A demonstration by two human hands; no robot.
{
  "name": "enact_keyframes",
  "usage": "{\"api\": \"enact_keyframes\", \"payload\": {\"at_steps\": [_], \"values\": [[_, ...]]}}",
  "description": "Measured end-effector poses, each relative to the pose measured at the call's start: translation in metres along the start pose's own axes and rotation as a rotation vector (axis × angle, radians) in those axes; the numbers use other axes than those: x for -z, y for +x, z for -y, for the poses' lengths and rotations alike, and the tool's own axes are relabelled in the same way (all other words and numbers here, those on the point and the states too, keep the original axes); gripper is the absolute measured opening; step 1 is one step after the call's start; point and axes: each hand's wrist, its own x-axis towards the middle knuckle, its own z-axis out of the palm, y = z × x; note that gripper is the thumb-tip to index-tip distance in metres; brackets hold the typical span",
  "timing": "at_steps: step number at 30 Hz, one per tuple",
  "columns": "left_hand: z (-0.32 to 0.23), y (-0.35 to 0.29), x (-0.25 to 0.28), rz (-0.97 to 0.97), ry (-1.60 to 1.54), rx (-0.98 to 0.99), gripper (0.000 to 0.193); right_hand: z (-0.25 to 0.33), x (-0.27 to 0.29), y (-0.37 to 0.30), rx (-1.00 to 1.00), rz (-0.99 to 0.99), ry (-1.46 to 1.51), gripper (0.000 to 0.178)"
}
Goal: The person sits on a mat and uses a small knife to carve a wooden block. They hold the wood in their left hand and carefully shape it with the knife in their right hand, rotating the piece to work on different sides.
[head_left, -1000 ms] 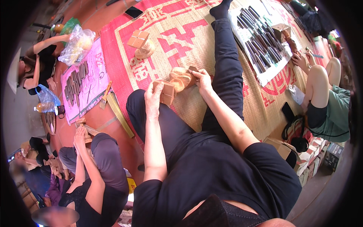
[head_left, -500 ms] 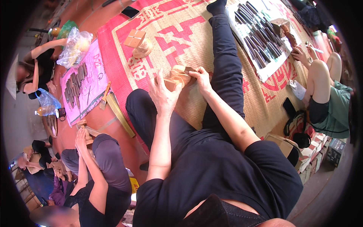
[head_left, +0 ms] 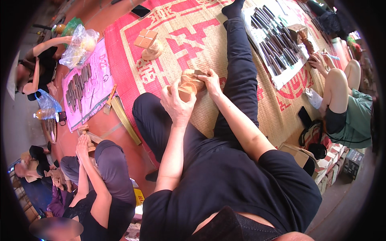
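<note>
head view: over the red-and-tan mat (head_left: pixel 171 62), the left hand (head_left: pixel 179 103) has its grip curled round the blocky base of a pale wooden carving (head_left: pixel 187 86), while the right hand (head_left: pixel 212 82) pinches a small dark flat piece (head_left: pixel 200 72), seemingly against the carving. should the left fingers slacken, the carving could twist and the piece skid. its wood looks smooth and rounded.

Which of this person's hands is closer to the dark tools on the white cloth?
Right. The right hand is left of the dark tools; the left hand, holding the wooden carving, is farther left.
</note>
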Motion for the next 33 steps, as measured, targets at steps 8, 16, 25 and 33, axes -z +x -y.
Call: {"api": "enact_keyframes", "payload": {"at_steps": [8, 16, 25, 33], "values": [[0.003, -0.008, 0.001, -0.028, -0.004, -0.013, 0.062, 0.032, 0.009, 0.012, -0.102, -0.107, -0.046, 0.026], [-0.006, -0.012, 0.001, -0.031, -0.001, -0.075, 0.06, 0.008, 0.0, 0.021, -0.019, -0.191, -0.347, 0.023], [0.001, -0.015, 0.002, -0.02, -0.009, -0.058, 0.061, 0.009, -0.008, 0.014, -0.003, 0.081, -0.503, 0.028], [0.0, -0.019, 0.001, -0.012, 0.011, -0.101, 0.064, 0.002, 0.006, 0.037, -0.066, 0.089, -0.242, 0.022]]}}
